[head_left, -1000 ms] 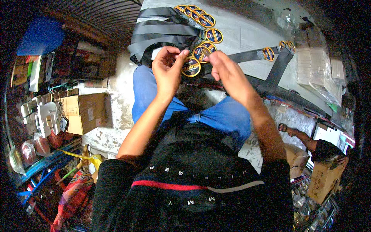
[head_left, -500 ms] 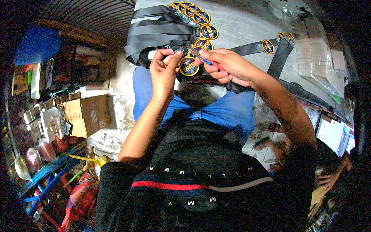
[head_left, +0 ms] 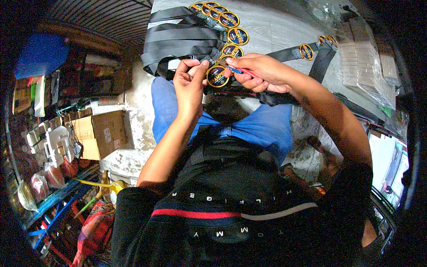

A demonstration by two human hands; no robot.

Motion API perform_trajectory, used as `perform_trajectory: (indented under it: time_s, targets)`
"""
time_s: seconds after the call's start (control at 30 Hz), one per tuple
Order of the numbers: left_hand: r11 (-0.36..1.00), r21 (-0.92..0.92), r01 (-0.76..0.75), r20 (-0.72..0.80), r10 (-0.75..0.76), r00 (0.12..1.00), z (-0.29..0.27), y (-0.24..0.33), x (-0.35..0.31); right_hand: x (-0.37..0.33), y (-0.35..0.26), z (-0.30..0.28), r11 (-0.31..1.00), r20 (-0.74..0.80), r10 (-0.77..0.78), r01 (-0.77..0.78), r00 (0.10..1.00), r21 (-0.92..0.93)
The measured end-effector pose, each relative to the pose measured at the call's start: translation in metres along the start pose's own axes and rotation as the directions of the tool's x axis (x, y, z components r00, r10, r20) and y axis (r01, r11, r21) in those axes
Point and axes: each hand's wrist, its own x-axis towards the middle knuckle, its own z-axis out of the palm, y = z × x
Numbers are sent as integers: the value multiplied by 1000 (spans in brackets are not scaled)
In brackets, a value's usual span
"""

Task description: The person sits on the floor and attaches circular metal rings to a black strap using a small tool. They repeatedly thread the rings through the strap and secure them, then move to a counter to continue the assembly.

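Observation:
A round black-and-gold medal (head_left: 217, 77) hangs just beyond my knees, at the table's near edge. Thumb and fingers of my left hand (head_left: 187, 84) are pinched on the medal's patterned ribbon end (head_left: 207, 60), beside its top. Wrapped in my right hand (head_left: 262, 73) is a pair of pliers (head_left: 235, 70) with red and blue handles. Its metal jaws meet the top of the medal, where the ribbon joins; my fingers and the small size hide whether they grip a ring. Several more medals (head_left: 238, 36) lie in a curved row behind, their black ribbons (head_left: 178, 42) stretched to the left.
The grey tabletop (head_left: 262, 26) carries further medals (head_left: 306, 52) on black ribbons at right, near plastic-wrapped stacks (head_left: 367, 66). A cardboard box (head_left: 100, 133) and a blue rack (head_left: 58, 196) stand to my left. Part of another person (head_left: 327, 169) shows low on the right.
The pliers' jaws have shifted slightly left, onto the top of the medal. My left hand keeps its pinch. The other person at the right has moved, uncovering more of the bright papers there.

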Motion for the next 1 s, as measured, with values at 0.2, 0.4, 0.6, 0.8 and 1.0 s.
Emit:
perform_trajectory:
  time_s: [0.2,0.4,0.6,0.8,1.0]
  targets:
    - [1000,-17,-13,-46,12,999,7,2,-3,6,-3,-4,998,27,48,-49,998,50]
    - [1000,3,-27,-16,27,1000,5,3,-4,8,-2,-3,996,29,36,-39,999,83]
    - [999,-31,-8,-32,7,999,6,1,-3,8,-1,-3,996,13,21,-22,1000,82]
    - [999,-38,2,-46,-4,999,9,4,-4,8,1,-1,999,-5,6,-6,1000,36]
    - [999,-45,-19,-80,15,997,13,2,-6,-6,-4,-9,994,-27,0,-2,1000,-107]
